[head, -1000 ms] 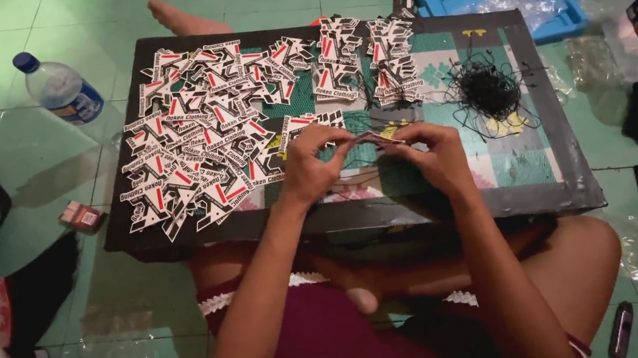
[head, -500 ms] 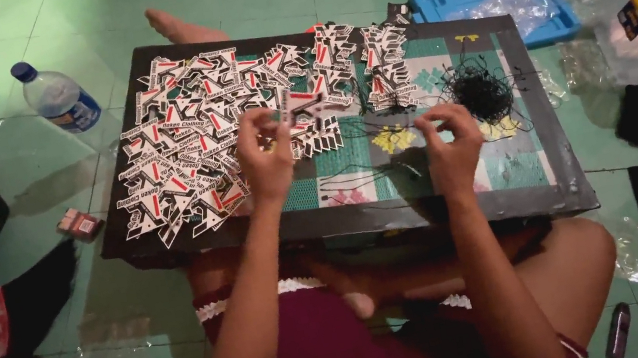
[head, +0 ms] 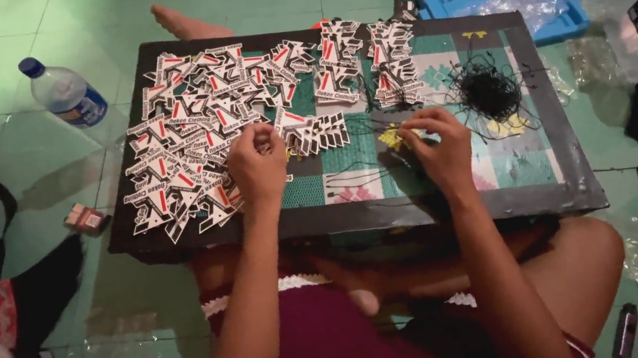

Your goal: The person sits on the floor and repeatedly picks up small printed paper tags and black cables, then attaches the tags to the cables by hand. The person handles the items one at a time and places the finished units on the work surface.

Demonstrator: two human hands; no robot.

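- My left hand is curled, fingertips pressed together, pinching one black-and-white paper tag at the edge of the big tag pile.
- My right hand is curled too, fingers pinched down by a small yellow bit on the board. I cannot tell if a string is caught between those fingers.
- Thin black strings lie flat on the board between my two hands. They run sideways, from one hand toward the other.
- The tangle of black strings sits just past my right hand, a little up and to the right. My right hand is much nearer to it than my left.
- The tag pile spreads out to the left and up from my left hand, so my left hand is the near one for tags.
- A neat row of tags lies just beside my left hand, on its right.
- All of this rests on the dark board across my lap.
- Farther off, on the green floor, a water bottle lies to the left and a blue tray sits up on the right.
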